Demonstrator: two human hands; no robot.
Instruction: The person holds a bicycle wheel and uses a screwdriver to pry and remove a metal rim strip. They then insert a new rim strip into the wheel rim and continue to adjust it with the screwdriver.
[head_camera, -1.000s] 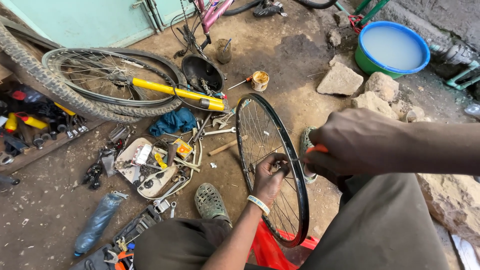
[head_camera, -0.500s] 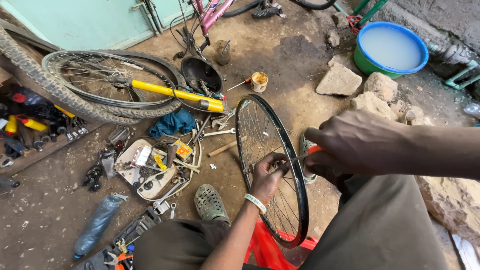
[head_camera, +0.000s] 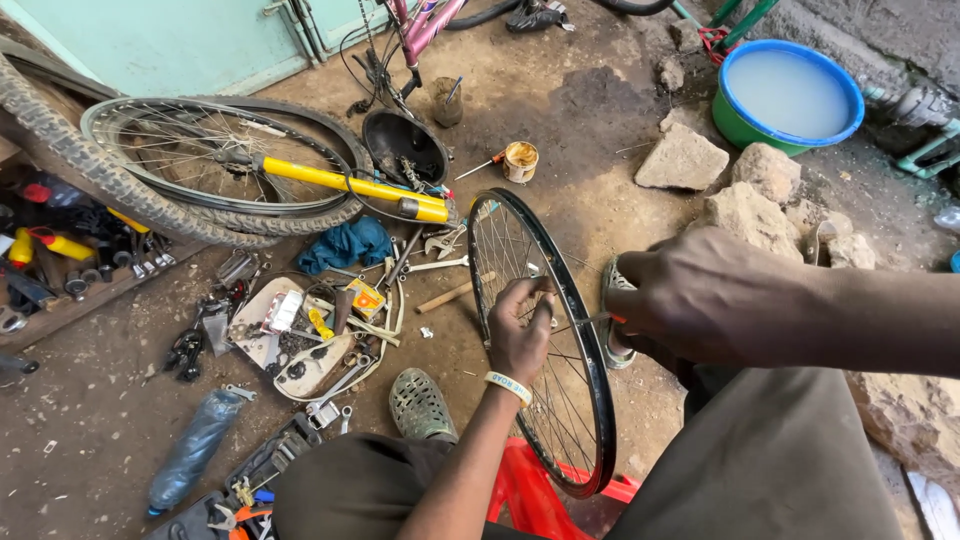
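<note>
Bare, dusty ground (head_camera: 560, 130) spread under the scene, strewn with bicycle parts. Between the person's knees stood a black bicycle rim (head_camera: 590, 400) on its edge, spokes crossing to the hub. The left hand (head_camera: 520, 330) reached through from the near side and was closed around the hub area at the wheel's centre, a pale wristband on its wrist. The right hand (head_camera: 710, 295) came in from the other side, fingers closed on a thin screwdriver (head_camera: 598, 320) with an orange handle, its metal tip pointing at the hub just beside the left hand's fingers. The two hands sat near each other with the rim between them.

Behind the rim lay a yellow pump (head_camera: 350, 187) across a spoked wheel with tyre (head_camera: 200, 170). A blue cloth (head_camera: 345, 243) and loose wrenches (head_camera: 435, 250) lay beside it. A blue basin (head_camera: 790, 95) of cloudy water stood by pale stones (head_camera: 685, 160) at upper right. A red stool (head_camera: 525, 490) showed below the rim.
</note>
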